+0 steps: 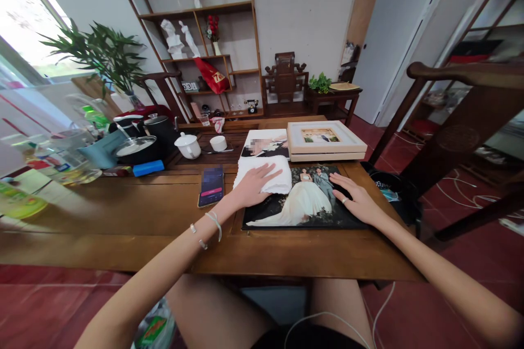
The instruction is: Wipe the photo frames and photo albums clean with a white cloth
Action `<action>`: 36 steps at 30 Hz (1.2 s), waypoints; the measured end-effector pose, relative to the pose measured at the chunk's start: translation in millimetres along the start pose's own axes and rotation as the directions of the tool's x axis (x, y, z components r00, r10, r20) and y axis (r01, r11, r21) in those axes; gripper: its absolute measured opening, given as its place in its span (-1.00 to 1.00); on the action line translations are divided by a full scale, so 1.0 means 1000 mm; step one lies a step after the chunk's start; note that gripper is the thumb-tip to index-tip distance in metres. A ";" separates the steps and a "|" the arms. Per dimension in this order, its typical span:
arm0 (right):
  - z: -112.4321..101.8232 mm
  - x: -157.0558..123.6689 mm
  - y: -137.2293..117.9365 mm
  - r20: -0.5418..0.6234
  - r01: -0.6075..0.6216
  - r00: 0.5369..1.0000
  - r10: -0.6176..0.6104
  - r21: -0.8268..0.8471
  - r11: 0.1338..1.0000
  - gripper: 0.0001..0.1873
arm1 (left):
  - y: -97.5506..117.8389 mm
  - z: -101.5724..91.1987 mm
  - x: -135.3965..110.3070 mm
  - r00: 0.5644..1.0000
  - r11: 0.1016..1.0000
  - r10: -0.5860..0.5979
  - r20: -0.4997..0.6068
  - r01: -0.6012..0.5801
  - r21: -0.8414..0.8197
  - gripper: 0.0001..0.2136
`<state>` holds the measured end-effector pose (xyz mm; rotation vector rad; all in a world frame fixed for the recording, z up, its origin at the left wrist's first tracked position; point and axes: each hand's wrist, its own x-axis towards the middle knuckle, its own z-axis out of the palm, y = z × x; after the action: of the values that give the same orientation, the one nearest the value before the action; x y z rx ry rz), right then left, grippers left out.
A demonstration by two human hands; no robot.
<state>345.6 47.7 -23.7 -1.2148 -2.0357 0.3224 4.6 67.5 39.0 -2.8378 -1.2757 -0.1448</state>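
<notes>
A large glossy wedding photo print (pixel 305 204) lies flat on the wooden table (pixel 164 229) in front of me. My left hand (pixel 254 185) lies flat with fingers stretched out on a folded white cloth (pixel 268 170) that rests on the print's upper left corner. My right hand (pixel 352 196), with a ring on one finger, lies open and flat on the print's right edge. Behind the print are a second photo (pixel 266 144) and a cream picture frame box (pixel 325 140).
A smartphone (pixel 211 187) lies left of the cloth. Further left stand a white teapot (pixel 187 145), a cup (pixel 218 143), pots, a blue case (pixel 148 168) and bottles. A dark wooden chair (pixel 470 120) stands at my right. Shelves line the back wall.
</notes>
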 end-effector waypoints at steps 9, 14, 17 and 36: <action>-0.004 0.000 -0.005 0.029 -0.018 0.999 0.018 -0.014 1.000 -0.57 | 0.076 -0.009 -0.077 0.996 0.998 0.042 0.081 -0.038 -0.042 -0.13; -0.003 0.000 -0.002 0.024 -0.012 1.000 0.012 -0.019 1.000 -0.57 | 0.099 -0.015 -0.106 0.985 0.993 0.107 0.133 -0.097 -0.074 -0.03; -0.002 0.000 -0.001 0.031 -0.014 0.999 0.015 -0.029 0.999 -0.57 | 0.086 -0.017 -0.098 0.982 0.990 0.122 0.141 -0.111 -0.084 -0.12; -0.001 0.000 -0.001 0.001 -0.001 1.000 0.001 -0.003 1.000 -0.59 | -0.035 0.003 -0.005 0.996 0.996 0.075 -0.049 -0.077 -0.041 -0.38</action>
<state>345.9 47.2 -22.7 -1.2174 -2.0374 0.3205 -24.4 86.8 34.8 -2.8947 -1.1681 -0.2386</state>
